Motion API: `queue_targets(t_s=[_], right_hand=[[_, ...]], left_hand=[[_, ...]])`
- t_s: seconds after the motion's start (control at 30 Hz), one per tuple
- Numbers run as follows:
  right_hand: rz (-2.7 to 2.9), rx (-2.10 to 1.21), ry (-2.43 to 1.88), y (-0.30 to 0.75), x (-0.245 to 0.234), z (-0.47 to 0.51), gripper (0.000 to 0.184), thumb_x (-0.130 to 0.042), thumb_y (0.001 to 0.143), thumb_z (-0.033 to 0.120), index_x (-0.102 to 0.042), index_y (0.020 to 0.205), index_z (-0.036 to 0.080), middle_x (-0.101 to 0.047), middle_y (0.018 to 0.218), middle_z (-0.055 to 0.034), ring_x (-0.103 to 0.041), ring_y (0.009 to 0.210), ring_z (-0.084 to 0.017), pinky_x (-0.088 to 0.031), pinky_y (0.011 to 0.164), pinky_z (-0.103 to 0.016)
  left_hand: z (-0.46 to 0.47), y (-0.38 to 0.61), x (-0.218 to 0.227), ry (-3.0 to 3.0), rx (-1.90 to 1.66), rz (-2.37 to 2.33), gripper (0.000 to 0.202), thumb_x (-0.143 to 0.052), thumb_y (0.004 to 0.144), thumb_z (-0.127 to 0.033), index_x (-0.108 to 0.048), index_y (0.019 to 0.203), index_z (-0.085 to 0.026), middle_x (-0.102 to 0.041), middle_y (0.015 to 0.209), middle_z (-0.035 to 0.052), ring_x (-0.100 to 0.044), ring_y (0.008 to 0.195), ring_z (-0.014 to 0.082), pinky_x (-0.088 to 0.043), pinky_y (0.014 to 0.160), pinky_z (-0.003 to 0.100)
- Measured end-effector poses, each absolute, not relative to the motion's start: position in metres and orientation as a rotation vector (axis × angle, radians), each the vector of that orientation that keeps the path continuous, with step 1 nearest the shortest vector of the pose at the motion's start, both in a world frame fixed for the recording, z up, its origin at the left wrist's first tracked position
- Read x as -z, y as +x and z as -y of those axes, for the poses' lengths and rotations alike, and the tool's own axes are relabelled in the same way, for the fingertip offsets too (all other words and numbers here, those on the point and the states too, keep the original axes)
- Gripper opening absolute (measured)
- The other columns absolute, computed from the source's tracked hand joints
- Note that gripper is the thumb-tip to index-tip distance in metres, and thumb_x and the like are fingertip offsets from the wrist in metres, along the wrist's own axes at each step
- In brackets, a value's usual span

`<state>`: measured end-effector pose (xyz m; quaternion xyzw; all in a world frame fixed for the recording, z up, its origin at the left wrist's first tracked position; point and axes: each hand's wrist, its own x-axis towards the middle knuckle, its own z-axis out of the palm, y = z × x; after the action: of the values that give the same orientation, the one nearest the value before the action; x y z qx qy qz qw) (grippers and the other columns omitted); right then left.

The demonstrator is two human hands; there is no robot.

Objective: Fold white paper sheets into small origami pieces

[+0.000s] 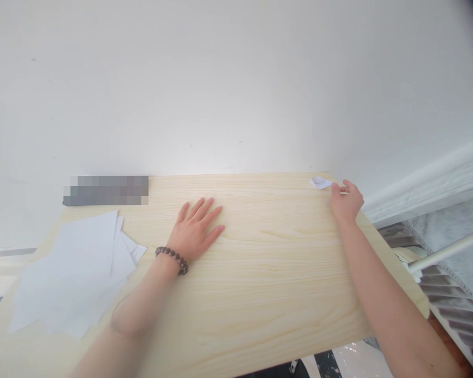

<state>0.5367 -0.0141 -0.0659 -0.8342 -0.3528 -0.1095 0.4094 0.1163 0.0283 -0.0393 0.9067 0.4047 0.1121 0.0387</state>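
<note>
My left hand lies flat on the light wooden table, fingers stretched out and holding nothing; a dark bead bracelet circles its wrist. My right hand reaches to the far right corner of the table. Its fingertips touch a small folded white paper piece that rests by the wall; the fingers curl loosely and I cannot make out a firm grip.
A loose stack of white paper sheets lies on the table's left side. A blurred grey strip sits at the far left edge against the white wall. To the right, beyond the table edge, are white rails and a patterned floor.
</note>
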Motion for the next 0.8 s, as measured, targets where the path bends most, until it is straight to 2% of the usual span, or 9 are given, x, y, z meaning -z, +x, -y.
queue_targets(t_s=[0.1,0.2,0.3,0.4,0.5,0.57,0.63,0.8], right_hand=[[0.848,0.273,-2.081,0.512,0.063,0.017,0.043,-0.052,0.076,0.039,-0.048,0.109,0.013,-0.058,0.078,-0.0035,-0.053,0.059,-0.015,-0.044,0.072,-0.035],[0.892,0.199,-2.011,0.473,0.059,0.016,0.036,-0.056,0.072,0.035,-0.049,0.101,0.015,-0.056,0.074,-0.0010,-0.051,0.057,-0.013,-0.044,0.069,-0.033],[1.095,0.044,-1.943,0.420,0.055,0.013,0.025,-0.054,0.074,0.032,-0.052,0.095,0.018,-0.057,0.073,-0.0008,-0.051,0.057,-0.013,-0.043,0.065,-0.030],[1.428,-0.166,-1.868,0.362,0.053,0.009,0.020,-0.052,0.075,0.028,-0.055,0.092,0.020,-0.061,0.075,-0.0013,-0.052,0.057,-0.014,-0.042,0.063,-0.029],[1.717,-0.168,-1.763,0.312,0.050,0.005,0.014,-0.049,0.077,0.023,-0.056,0.089,0.021,-0.063,0.077,-0.0015,-0.056,0.070,-0.017,-0.041,0.071,-0.030],[1.817,-0.153,-1.716,0.289,0.048,0.003,0.013,-0.047,0.078,0.020,-0.056,0.087,0.020,-0.063,0.076,-0.0021,-0.057,0.077,-0.018,-0.040,0.074,-0.031],[1.883,-0.144,-1.721,0.277,0.047,0.000,0.013,-0.045,0.080,0.019,-0.057,0.085,0.020,-0.064,0.077,-0.0029,-0.056,0.076,-0.019,-0.038,0.074,-0.032],[1.933,-0.127,-1.717,0.276,0.049,-0.002,0.014,-0.045,0.080,0.020,-0.057,0.088,0.020,-0.064,0.076,-0.0032,-0.055,0.076,-0.020,-0.037,0.074,-0.032]], left_hand=[[-0.027,0.117,0.040,2.788,-0.343,-1.238,0.048,-0.032,0.090,-0.048,-0.041,0.132,-0.027,-0.031,0.145,0.0037,-0.023,0.135,0.0230,-0.015,0.110,0.048],[-0.025,0.118,0.040,2.795,-0.354,-1.246,0.047,-0.033,0.090,-0.047,-0.041,0.132,-0.026,-0.031,0.145,0.0043,-0.023,0.135,0.0237,-0.015,0.109,0.049],[-0.022,0.118,0.038,2.795,-0.354,-1.262,0.045,-0.033,0.091,-0.043,-0.042,0.131,-0.025,-0.034,0.143,0.0048,-0.026,0.133,0.0243,-0.019,0.109,0.048],[-0.020,0.112,0.030,2.805,-0.287,-1.239,0.041,-0.034,0.091,-0.038,-0.045,0.128,-0.025,-0.040,0.140,0.0050,-0.032,0.130,0.0222,-0.026,0.107,0.042],[-0.017,0.099,0.018,2.780,-0.173,-1.294,0.036,-0.035,0.091,-0.032,-0.050,0.123,-0.027,-0.045,0.135,0.0041,-0.040,0.123,0.0208,-0.035,0.100,0.038],[-0.014,0.085,0.010,2.738,-0.106,-1.426,0.035,-0.036,0.090,-0.030,-0.051,0.121,-0.029,-0.047,0.132,0.0041,-0.044,0.119,0.0226,-0.037,0.098,0.041],[-0.010,0.065,0.001,2.682,-0.030,-1.575,0.035,-0.040,0.088,-0.035,-0.052,0.121,-0.027,-0.048,0.130,0.0061,-0.042,0.119,0.0267,-0.037,0.096,0.045],[0.003,0.003,-0.012,2.412,-0.006,-2.029,0.063,-0.042,0.081,-0.056,-0.039,0.131,-0.019,-0.044,0.131,0.0135,-0.039,0.119,0.0344,-0.038,0.092,0.051]])
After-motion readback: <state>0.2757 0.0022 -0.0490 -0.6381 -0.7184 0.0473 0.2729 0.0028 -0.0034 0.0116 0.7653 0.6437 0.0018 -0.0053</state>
